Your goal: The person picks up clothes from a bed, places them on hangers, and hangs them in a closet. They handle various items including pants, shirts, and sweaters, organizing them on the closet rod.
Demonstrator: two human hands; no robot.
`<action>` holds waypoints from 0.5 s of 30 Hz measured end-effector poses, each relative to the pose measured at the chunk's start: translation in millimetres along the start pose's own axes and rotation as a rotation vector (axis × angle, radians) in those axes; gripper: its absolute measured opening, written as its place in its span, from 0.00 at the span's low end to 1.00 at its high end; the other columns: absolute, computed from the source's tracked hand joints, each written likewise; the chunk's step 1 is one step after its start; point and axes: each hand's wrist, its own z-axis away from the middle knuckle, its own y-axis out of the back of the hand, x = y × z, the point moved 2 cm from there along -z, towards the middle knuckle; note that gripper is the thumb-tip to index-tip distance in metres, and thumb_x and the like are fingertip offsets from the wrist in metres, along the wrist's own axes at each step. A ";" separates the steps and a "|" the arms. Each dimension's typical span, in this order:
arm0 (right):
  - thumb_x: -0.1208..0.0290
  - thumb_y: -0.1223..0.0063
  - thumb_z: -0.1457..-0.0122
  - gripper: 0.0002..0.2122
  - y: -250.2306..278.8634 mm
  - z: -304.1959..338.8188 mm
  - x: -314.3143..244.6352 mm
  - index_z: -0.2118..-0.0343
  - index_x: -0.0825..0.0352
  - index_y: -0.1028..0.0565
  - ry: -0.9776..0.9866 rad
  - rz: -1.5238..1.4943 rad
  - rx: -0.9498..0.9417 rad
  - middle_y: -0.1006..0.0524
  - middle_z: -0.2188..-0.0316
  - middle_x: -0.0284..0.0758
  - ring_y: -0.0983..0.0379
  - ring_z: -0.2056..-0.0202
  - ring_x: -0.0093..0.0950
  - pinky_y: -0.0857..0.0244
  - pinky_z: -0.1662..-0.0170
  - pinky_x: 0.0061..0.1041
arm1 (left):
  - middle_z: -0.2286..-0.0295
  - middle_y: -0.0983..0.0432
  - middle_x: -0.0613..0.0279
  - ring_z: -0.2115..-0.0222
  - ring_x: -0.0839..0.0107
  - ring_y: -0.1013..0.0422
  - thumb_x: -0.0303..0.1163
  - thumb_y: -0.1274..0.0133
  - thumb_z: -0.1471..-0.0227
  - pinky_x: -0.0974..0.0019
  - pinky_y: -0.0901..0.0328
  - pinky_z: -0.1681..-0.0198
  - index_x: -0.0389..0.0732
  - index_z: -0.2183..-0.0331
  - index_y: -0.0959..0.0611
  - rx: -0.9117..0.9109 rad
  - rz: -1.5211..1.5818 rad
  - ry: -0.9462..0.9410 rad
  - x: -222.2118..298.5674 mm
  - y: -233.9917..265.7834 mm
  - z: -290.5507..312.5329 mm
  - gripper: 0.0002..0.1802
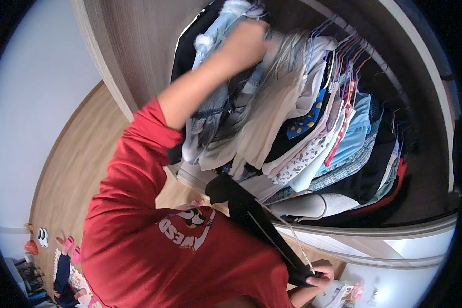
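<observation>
My left hand (247, 45) reaches up among the hanging clothes, its fingers curled and partly blurred. What it grips is hidden. Beside it hang a light blue denim garment with white fluffy trim (218, 30) and a sheer grey-beige garment (272, 110). Low on the right, my right hand (321, 274) is closed on the end of a black garment (251, 218). A thin pale cord-like strip (300, 244) runs along that garment to my fingers. The black garment stretches across the front of my red sweater, below the clothes.
Many clothes on hangers fill the wardrobe, below a rail (367, 46). A wooden side panel (133, 51) stands at the left. On the floor (72, 154) lie pink slippers (77, 255). Another person (62, 280) in dark clothes is on a patterned mat at the lower left.
</observation>
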 end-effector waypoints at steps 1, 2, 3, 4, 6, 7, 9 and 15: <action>0.76 0.40 0.67 0.14 -0.7 0.2 0.7 0.75 0.75 0.28 0.000 -0.014 0.025 0.27 0.84 0.43 0.30 0.84 0.32 0.40 0.79 0.22 | 0.70 0.29 0.41 0.67 0.49 0.32 0.37 0.45 0.62 0.57 0.36 0.63 0.30 0.68 0.26 -0.169 -0.174 0.181 -13.7 13.8 -3.5 0.21; 0.76 0.41 0.67 0.13 -5.0 -2.5 0.8 0.76 0.76 0.28 0.074 0.019 0.101 0.27 0.84 0.43 0.30 0.84 0.31 0.41 0.80 0.21 | 0.71 0.30 0.40 0.67 0.49 0.32 0.38 0.44 0.62 0.57 0.36 0.64 0.30 0.71 0.26 -0.245 -0.223 0.168 -32.0 16.6 -4.2 0.20; 0.76 0.41 0.67 0.12 -2.6 -8.8 -3.0 0.77 0.76 0.28 -0.002 0.044 -0.009 0.28 0.85 0.42 0.31 0.85 0.30 0.42 0.81 0.21 | 0.70 0.30 0.39 0.67 0.49 0.32 0.38 0.44 0.62 0.57 0.36 0.64 0.30 0.70 0.26 -0.338 -0.293 0.202 -42.6 15.8 -4.4 0.21; 0.77 0.41 0.67 0.12 1.0 -10.2 -1.5 0.77 0.76 0.28 -0.018 0.031 -0.034 0.29 0.86 0.42 0.31 0.86 0.30 0.43 0.82 0.21 | 0.70 0.29 0.39 0.67 0.51 0.31 0.38 0.44 0.63 0.58 0.36 0.64 0.30 0.70 0.26 -0.392 -0.253 0.215 -55.0 13.5 -3.6 0.21; 0.77 0.41 0.67 0.12 0.8 -14.8 -0.1 0.78 0.76 0.28 -0.013 0.010 -0.046 0.29 0.86 0.42 0.32 0.87 0.30 0.44 0.83 0.21 | 0.70 0.29 0.40 0.68 0.54 0.30 0.37 0.45 0.63 0.60 0.36 0.65 0.29 0.68 0.26 -0.491 -0.080 0.335 -68.1 2.1 1.4 0.21; 0.77 0.41 0.67 0.11 -3.8 -21.7 -4.0 0.78 0.76 0.28 0.001 0.007 -0.034 0.29 0.87 0.41 0.32 0.87 0.30 0.44 0.83 0.21 | 0.71 0.28 0.41 0.68 0.56 0.30 0.35 0.46 0.63 0.61 0.37 0.65 0.29 0.68 0.26 -0.534 0.060 0.448 -70.3 -7.6 4.8 0.21; 0.78 0.41 0.67 0.12 -1.8 -27.7 -5.6 0.77 0.76 0.28 0.013 -0.005 -0.053 0.30 0.87 0.41 0.33 0.87 0.30 0.44 0.83 0.22 | 0.71 0.27 0.45 0.68 0.60 0.30 0.29 0.52 0.64 0.63 0.37 0.67 0.29 0.68 0.26 -0.455 0.092 0.432 -84.0 -38.1 11.2 0.17; 0.80 0.41 0.70 0.13 -3.8 -11.7 -9.8 0.77 0.77 0.28 0.048 0.022 -0.006 0.30 0.87 0.42 0.33 0.88 0.32 0.43 0.82 0.23 | 0.67 0.31 0.39 0.66 0.57 0.32 0.33 0.52 0.64 0.59 0.37 0.66 0.26 0.65 0.29 -0.848 0.448 0.279 77.9 -106.3 7.6 0.23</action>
